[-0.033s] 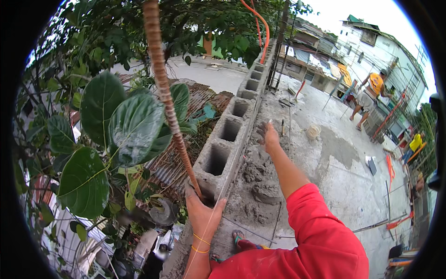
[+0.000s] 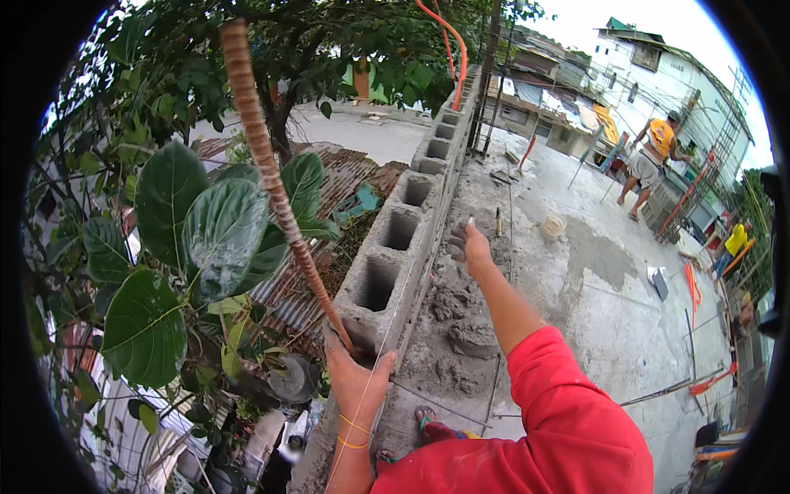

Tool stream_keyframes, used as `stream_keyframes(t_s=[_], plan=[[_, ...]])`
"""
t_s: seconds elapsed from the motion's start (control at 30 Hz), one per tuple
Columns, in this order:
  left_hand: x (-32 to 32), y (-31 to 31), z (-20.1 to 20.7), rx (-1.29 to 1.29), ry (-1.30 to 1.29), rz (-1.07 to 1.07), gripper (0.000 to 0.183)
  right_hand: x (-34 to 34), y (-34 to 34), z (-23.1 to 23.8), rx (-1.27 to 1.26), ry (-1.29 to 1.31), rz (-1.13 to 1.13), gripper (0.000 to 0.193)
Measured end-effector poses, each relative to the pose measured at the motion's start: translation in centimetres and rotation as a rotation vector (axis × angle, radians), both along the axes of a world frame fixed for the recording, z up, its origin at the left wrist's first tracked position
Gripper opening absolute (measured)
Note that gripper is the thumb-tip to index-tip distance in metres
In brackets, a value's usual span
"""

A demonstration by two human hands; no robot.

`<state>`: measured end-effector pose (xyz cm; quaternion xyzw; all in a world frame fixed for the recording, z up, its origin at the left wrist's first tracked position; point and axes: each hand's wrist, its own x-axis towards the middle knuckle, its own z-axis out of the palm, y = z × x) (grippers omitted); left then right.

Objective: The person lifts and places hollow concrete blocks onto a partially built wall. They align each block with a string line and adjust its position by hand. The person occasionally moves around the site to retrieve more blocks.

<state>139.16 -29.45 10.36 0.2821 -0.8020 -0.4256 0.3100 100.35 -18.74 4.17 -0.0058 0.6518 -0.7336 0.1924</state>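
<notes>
In the head view, the left hand (image 2: pixel 358 383) is grasping the near end of the block (image 2: pixel 362 319), which is sitting at the near end of the wall (image 2: pixel 448 169). A rebar (image 2: pixel 278 198) is rising tilted from its near cavity. The right hand (image 2: pixel 473 250) is hanging unclenched, fingers spread, over mortar (image 2: pixel 473 337) beside the wall. Farther right, a bucket (image 2: pixel 552 228) is standing on the floor (image 2: pixel 609 321); beyond, a person (image 2: pixel 661 138) is wearing orange.

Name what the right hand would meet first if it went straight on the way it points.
The right hand would probably meet the concrete-block wall, ahead and to its left; depth is unclear, so the mortar below might come first.
</notes>
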Motion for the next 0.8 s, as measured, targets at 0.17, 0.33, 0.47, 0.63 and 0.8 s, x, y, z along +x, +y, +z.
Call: stream_keyframes(t_s=[0.17,0.33,0.47,0.63,0.8], plan=[[0.6,-0.1,0.3,0.005,0.067,-0.035,0.106,6.8,8.0,-7.9,0.251,-0.2,0.104,0.04],[0.4,-0.4,-0.2,-0.056,0.068,-0.063,0.103,13.6,18.7,-20.4,0.549,-0.372,0.105,0.022],[1.4,-0.4,-0.3,-0.03,0.01,-0.069,0.1,19.6,30.5,-30.5,0.973,-0.131,0.538,0.018],[2.5,-0.7,-0.4,0.0,0.004,-0.084,0.096,23.2,35.6,-28.6,1.065,-0.442,0.478,0.019],[2.7,-1.3,-1.0,-0.067,0.087,-0.076,0.097,25.5,33.5,-19.3,0.993,-0.399,0.364,0.02]])
